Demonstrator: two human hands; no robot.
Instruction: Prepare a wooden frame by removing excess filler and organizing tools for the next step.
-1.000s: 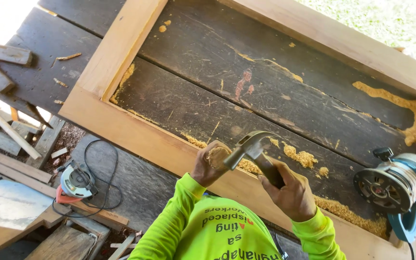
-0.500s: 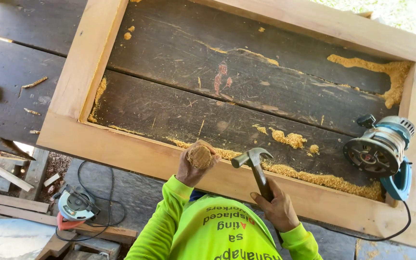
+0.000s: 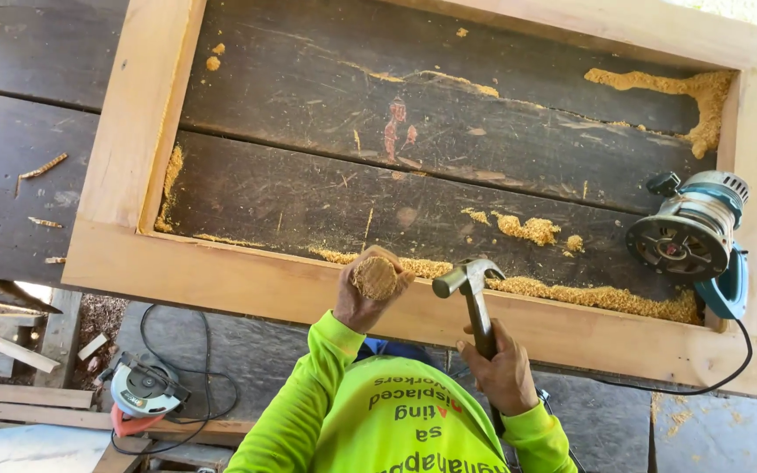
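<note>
I stand over a rectangular wooden frame (image 3: 221, 280) laid flat on dark, weathered planks (image 3: 378, 105), my left hand (image 3: 368, 298) closed around a round wooden handle end (image 3: 375, 278) that it holds upright against the frame's near rail, while my right hand (image 3: 503, 375) is clamped on the shaft of a claw hammer (image 3: 470, 293), its steel head raised just beside the left hand, above the rail. Yellow sawdust (image 3: 606, 298) lies in ridges along the frame's inner edge and in its far right corner. A teal router (image 3: 692, 236) rests on its side against the frame's right rail, its cord trailing off the bench. A circular saw (image 3: 142, 394) sits below left among wood offcuts (image 3: 10, 350).
</note>
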